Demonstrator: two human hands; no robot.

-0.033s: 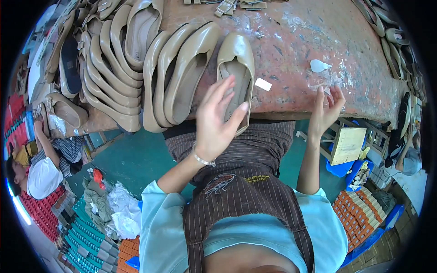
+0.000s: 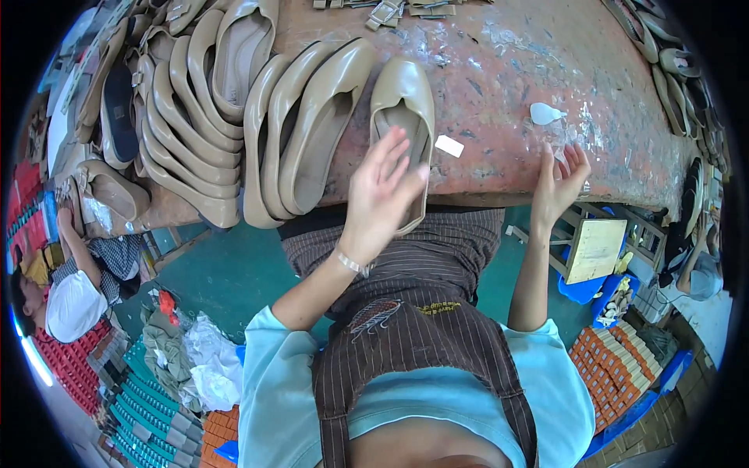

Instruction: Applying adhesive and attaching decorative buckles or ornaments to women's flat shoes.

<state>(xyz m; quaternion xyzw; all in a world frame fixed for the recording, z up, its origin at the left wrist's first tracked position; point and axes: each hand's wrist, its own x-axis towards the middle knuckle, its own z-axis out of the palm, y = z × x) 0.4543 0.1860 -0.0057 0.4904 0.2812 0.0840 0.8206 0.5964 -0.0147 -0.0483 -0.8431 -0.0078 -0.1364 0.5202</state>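
L hand (image 2: 376,199) w/ fingers spread over glossy tan closed-toe shoe (image 2: 403,84), untrimmed as yet; R hand (image 2: 555,193) w/ fingers parted, R of shoe.

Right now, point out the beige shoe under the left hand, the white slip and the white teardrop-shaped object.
Beige shoe (image 2: 405,87): head view, top of the toe.
White slip (image 2: 449,146): head view, middle of its face.
White teardrop-shaped object (image 2: 543,114): head view, rounded body.
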